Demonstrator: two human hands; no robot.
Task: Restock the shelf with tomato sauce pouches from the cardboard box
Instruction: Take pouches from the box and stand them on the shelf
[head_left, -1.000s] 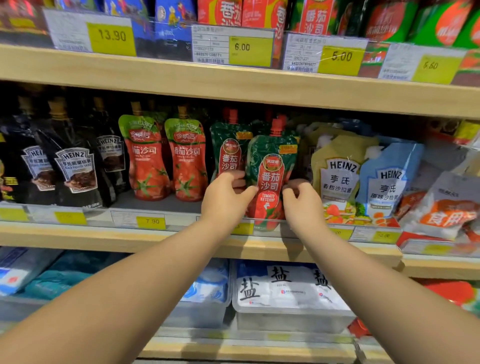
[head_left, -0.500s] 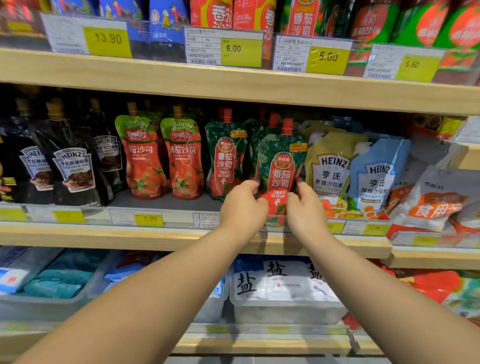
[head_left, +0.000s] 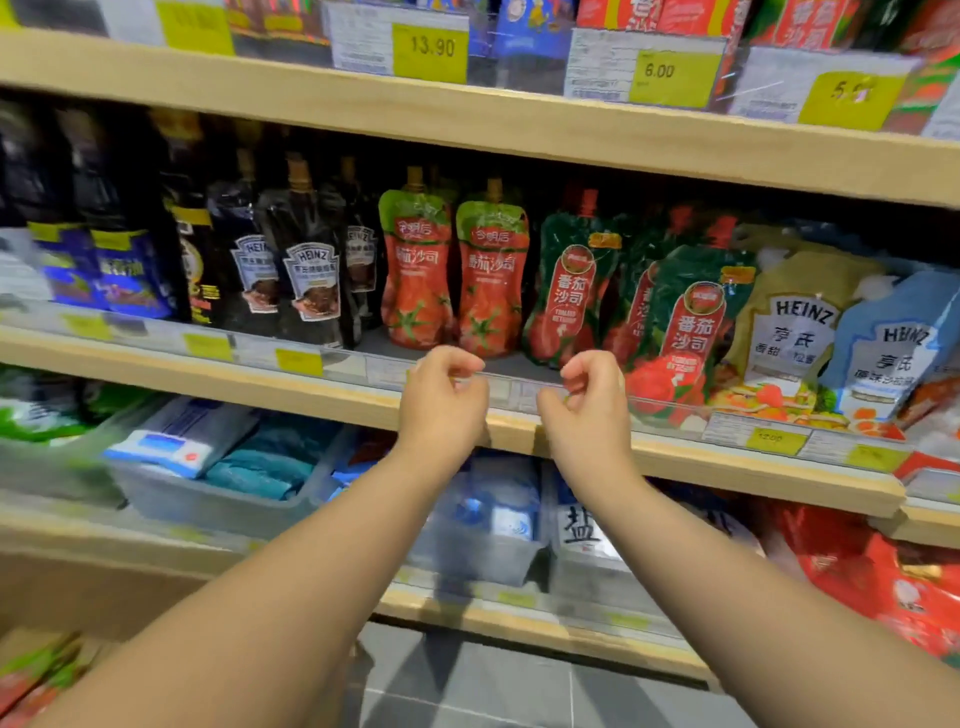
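Green tomato ketchup pouches with red caps stand on the middle shelf; the front one leans against the clear front rail, and another stands to its left. Two red tomato sauce pouches stand further left. My left hand and my right hand hover side by side at the shelf's front edge, below and left of the front green pouch. Both have loosely curled fingers and hold nothing. A brown cardboard surface shows at lower left, blurred.
Dark Heinz sauce bottles fill the shelf's left side. Yellow and blue Heinz pouches crowd the right. Price tags line the upper shelf. Clear bins of salt bags sit on the shelf below, red bags to their right.
Both hands have let go of the front green pouch and drawn back down to the shelf edge. The pouch stays leaning on the shelf. My view has swung left.
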